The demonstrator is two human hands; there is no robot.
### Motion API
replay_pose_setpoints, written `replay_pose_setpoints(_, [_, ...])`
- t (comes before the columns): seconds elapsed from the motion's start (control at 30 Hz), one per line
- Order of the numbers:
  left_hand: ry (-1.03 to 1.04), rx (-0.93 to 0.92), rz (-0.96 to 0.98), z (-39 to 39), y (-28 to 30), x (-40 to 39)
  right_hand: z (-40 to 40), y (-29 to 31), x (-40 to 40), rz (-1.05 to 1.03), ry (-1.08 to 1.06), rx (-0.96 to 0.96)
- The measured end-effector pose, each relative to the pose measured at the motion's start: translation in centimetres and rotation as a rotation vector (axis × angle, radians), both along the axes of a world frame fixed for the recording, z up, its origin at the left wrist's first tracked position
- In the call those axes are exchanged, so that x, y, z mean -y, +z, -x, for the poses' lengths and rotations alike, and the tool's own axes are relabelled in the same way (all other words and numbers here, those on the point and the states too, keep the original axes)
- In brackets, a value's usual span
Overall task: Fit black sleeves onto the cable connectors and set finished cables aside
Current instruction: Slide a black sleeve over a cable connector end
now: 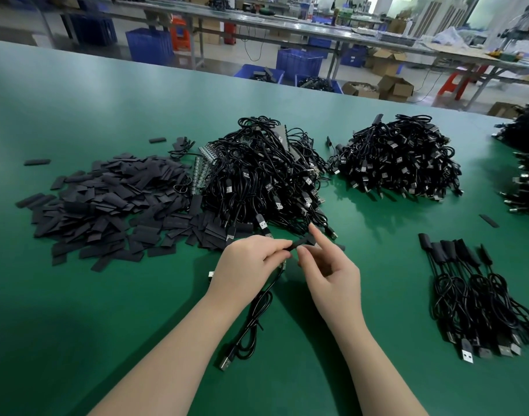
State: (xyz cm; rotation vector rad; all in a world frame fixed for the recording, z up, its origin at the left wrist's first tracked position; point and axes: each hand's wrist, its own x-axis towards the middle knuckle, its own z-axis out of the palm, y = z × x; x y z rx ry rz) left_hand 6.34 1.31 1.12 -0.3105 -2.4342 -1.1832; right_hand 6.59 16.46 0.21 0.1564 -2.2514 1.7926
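I can't see the connector under my left hand [251,259], which pinches the sleeve [299,244]; my right hand [332,271] pinches it from four o'clock, forefinger straight.

A wide green counter [107,115] fills the near part of the room, its far edge running at a slant. Beyond that edge stand long grey workbenches [287,28] on metal legs. Blue plastic crates [149,45] sit on the pale floor under and between them, along with open cardboard boxes [395,88] off the far right corner. A red plastic stool [455,82] stands near the boxes. Bright daylight comes in at the far right end of the hall.
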Motion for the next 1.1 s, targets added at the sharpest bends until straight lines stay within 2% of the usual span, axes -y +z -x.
replay_pose_setpoints(0.13, [0.029, -0.008, -0.003, -0.13, 0.3, 0.02, 0.14, 0.06, -0.12, 0.031, -0.008, 0.067])
replay_pose_setpoints(0.43, [0.002, -0.054, 0.133, -0.16, 0.31, -0.19, 0.39, 0.15, -0.32, 0.019, 0.014, 0.116])
replay_pose_setpoints(0.57, [-0.006, -0.058, 0.192, 0.01, 0.12, 0.07, 0.51, 0.49, -0.52, 0.192, -0.069, 0.157])
replay_pose_setpoints(0.67, [0.013, -0.042, 0.18, 0.22, -0.02, 0.15, 0.62, 0.72, -0.68, 0.287, -0.11, 0.152])
replay_pose_setpoints(0.93, [-0.014, 0.048, 0.193, 0.35, -0.42, 0.14, 0.48, 0.7, -0.45, 0.279, -0.102, 0.158])
replay_pose_setpoints(1.1, [0.006, -0.01, 0.148, 0.51, -0.47, 0.14, 0.58, 0.71, -0.6, 0.298, -0.077, 0.191])
